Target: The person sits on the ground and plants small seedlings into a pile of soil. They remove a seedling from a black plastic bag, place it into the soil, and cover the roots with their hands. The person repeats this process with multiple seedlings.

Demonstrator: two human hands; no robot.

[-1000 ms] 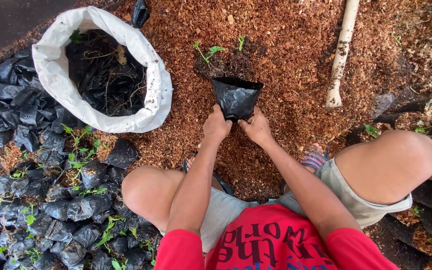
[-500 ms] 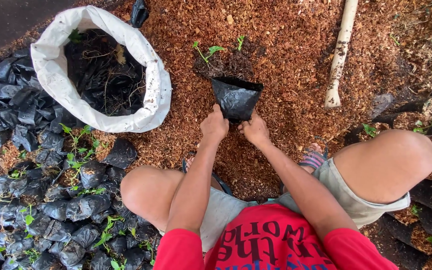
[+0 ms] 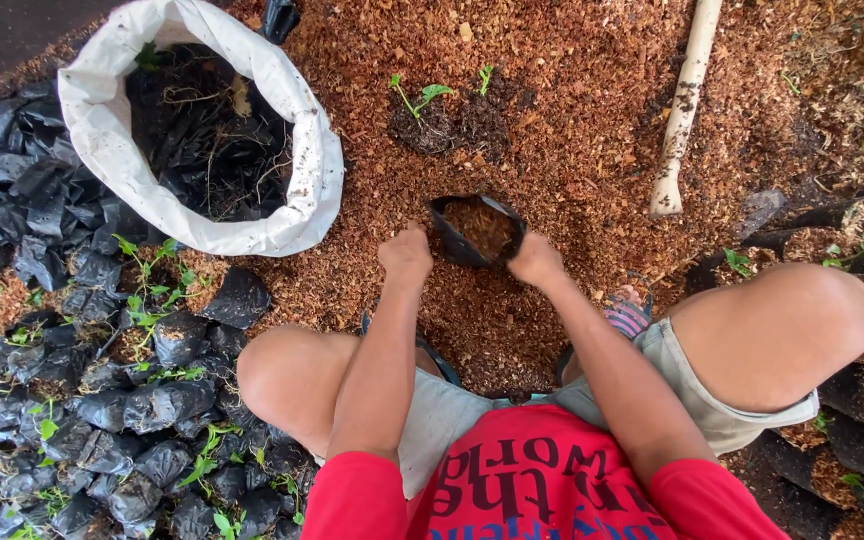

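A small black plastic grow bag (image 3: 457,245) stands upright on the brown wood-chip ground, its mouth open and chips showing inside. My right hand (image 3: 535,260) grips the bag's right edge. My left hand (image 3: 407,254) is a closed fist just left of the bag, close to its rim; whether it touches the bag I cannot tell. Two small green seedlings (image 3: 422,98) lie on a dark clump of soil beyond the bag.
A big white sack (image 3: 316,170) of black bags and roots stands at the upper left. Many filled black bags with seedlings (image 3: 132,400) crowd the left side. A pale wooden handle (image 3: 684,105) lies at the upper right. My bare knees flank the spot.
The black bag was lying tilted with its mouth toward the seedlings; now it stands upright, nearer me, with chips inside. Both hands moved apart to its sides.
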